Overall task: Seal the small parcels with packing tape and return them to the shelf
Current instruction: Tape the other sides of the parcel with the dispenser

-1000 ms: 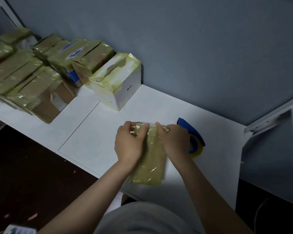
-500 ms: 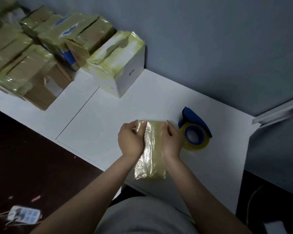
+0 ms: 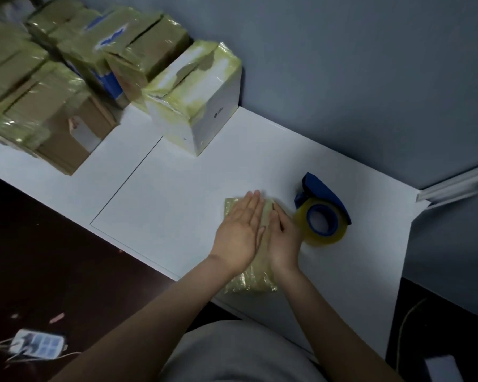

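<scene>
One small parcel [image 3: 247, 283], flat and oblong, wrapped all over in glossy yellowish-clear tape that crinkles and catches the light. Location: on the white table [image 3: 177, 205], near its front edge, long side running away from the person.

Two hands lie on it. We record the left hand [image 3: 239, 232] with fingers straight and together, laid flat along the parcel's left half and grasping nothing. The right hand [image 3: 283, 241] has its fingers straight, rests on the parcel's right half tilted somewhat on its edge, and likewise grasps nothing. Most of the parcel's middle is hidden beneath them.

One tape dispenser [image 3: 324, 213], blue, carrying a roll of yellowish-clear tape, lies on the table just beside the right hand; we cannot tell whether they touch.

Surface: white table, with a thin dark seam line crossing it left of the parcel. At far left are several taped parcels [image 3: 47, 100], brown carton under the same yellowish tape, packed close together. One white box [image 3: 204, 108], taped across its top, stands at the right end of that group.

Room: the wall [image 3: 356, 64] behind is plain grey-blue. The floor [image 3: 39, 257] is dark, and one white power strip [image 3: 38, 344] lies on it at lower left.

Change noted: half a second ago both hands gripped the parcel's far end with curled fingers; we now find them flattened along its top. Parcel and dispenser keep their places on the table.
</scene>
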